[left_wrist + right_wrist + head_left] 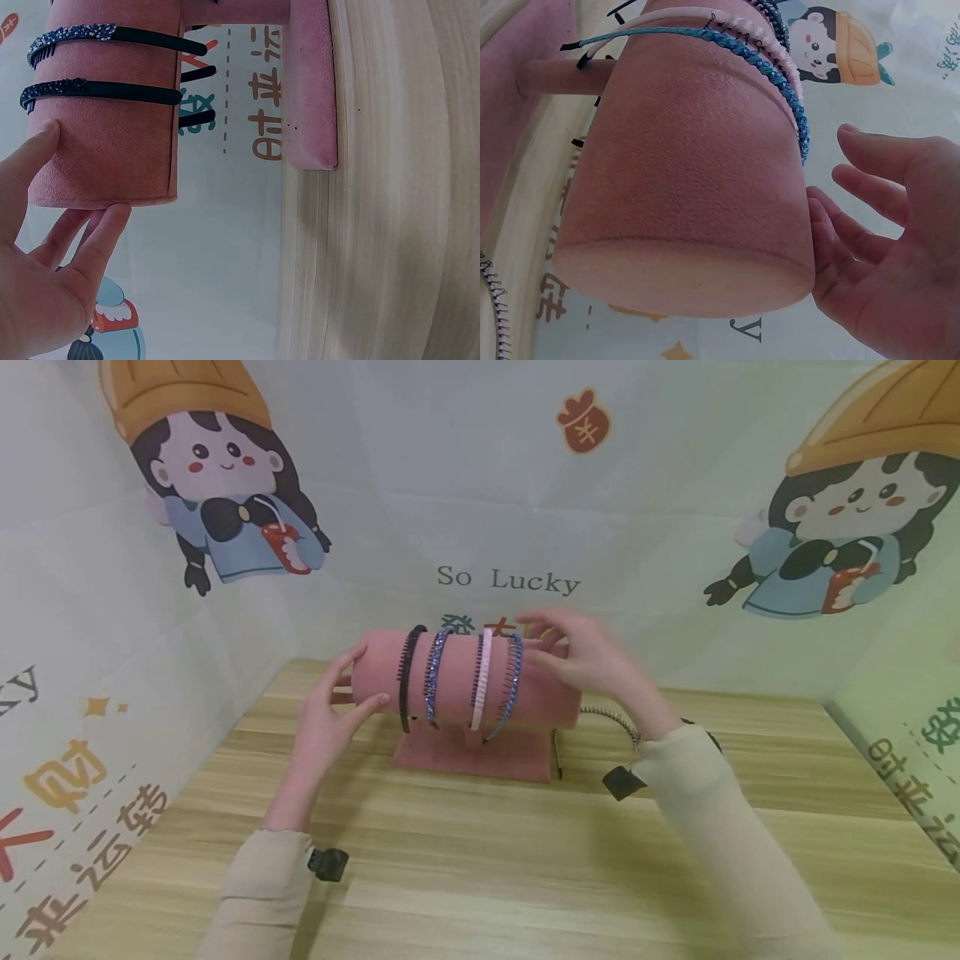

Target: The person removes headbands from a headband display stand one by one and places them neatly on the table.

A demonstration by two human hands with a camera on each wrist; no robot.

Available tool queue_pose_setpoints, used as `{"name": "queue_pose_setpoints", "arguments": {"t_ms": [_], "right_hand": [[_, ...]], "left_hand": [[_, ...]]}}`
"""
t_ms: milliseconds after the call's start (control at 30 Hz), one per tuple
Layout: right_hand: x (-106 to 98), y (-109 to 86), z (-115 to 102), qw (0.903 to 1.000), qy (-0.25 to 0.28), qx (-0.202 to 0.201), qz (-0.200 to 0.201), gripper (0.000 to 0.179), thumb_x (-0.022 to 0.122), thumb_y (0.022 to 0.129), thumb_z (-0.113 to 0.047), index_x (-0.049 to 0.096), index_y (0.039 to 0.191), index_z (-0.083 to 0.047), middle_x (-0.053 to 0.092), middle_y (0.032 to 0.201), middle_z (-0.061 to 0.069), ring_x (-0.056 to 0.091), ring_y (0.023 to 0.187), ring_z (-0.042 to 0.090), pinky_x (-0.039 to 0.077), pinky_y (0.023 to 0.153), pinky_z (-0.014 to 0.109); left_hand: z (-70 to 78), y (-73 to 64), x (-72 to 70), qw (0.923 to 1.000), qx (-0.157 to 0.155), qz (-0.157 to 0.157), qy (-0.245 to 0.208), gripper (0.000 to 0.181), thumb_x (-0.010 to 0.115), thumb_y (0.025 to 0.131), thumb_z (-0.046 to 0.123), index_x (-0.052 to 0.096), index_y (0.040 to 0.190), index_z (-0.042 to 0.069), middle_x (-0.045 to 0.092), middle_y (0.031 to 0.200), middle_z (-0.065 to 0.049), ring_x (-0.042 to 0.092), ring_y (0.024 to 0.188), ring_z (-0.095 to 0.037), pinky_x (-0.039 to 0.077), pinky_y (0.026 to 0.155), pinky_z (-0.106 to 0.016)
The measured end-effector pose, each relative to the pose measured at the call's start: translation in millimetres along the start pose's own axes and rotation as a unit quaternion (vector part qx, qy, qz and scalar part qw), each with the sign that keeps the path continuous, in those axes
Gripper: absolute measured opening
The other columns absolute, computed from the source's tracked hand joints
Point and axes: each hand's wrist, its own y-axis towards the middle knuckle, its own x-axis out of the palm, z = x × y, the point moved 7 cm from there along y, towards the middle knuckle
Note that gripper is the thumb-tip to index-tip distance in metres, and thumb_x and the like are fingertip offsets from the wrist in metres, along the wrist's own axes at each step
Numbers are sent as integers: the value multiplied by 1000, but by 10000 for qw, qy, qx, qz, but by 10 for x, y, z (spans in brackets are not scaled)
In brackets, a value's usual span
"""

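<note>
A pink plush headband stand stands on the table, its horizontal roll carrying several headbands. From left to right come a black headband, a glittery blue headband, a pale pink headband and a braided blue headband. My left hand holds the roll's left end, with the thumb on the front and the fingers at the end face. Behind the roll's right end is my right hand. Its thumb and index finger stand apart with nothing between them, and its lower fingers rest against the roll.
On the wooden table, a toothed headband lies right of the stand, partly hidden by my right forearm. A printed cloth backdrop rises behind and at both sides. Small black cameras sit at both wrists.
</note>
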Motion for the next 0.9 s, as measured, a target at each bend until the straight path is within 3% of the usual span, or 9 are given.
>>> {"name": "queue_pose_setpoints", "arguments": {"t_ms": [167, 433, 633, 900], "right_hand": [[79, 18, 4, 9997, -259, -22, -44, 50, 66, 95, -16, 51, 142, -13, 62, 126, 13, 62, 112, 28, 54, 96, 41], [145, -11, 2, 9948, -1013, 40, -70, 66, 71, 89, -43, 47, 147, -21, 54, 136, 11, 53, 124, 29, 44, 105, 51], [179, -11, -4, 9933, -1151, 118, 2, 63, 72, 87, -45, 52, 143, -23, 48, 146, 11, 43, 135, 31, 38, 111, 56], [246, 14, -40, 9850, -1714, 127, 122, 59, 72, 87, -48, 56, 139, -26, 49, 138, 10, 40, 130, 32, 37, 109, 54]], "left_hand": [[2, -7, -5, 10000, -23, -5, 2, 71, 71, 91, 38, 33, 150, 48, 48, 149, -14, 55, 117, -39, 49, 93, -53], [16, -8, -12, 10000, -11, 26, 46, 71, 70, 91, 38, 33, 151, 47, 48, 149, -14, 55, 116, -39, 49, 92, -52], [17, 1, -6, 10000, -25, 11, 12, 71, 70, 91, 37, 33, 150, 47, 48, 149, -14, 55, 116, -39, 49, 91, -52], [18, 9, 0, 10000, 40, 46, 17, 71, 71, 91, 36, 33, 149, 50, 50, 147, -15, 57, 115, -38, 51, 88, -50]]}}
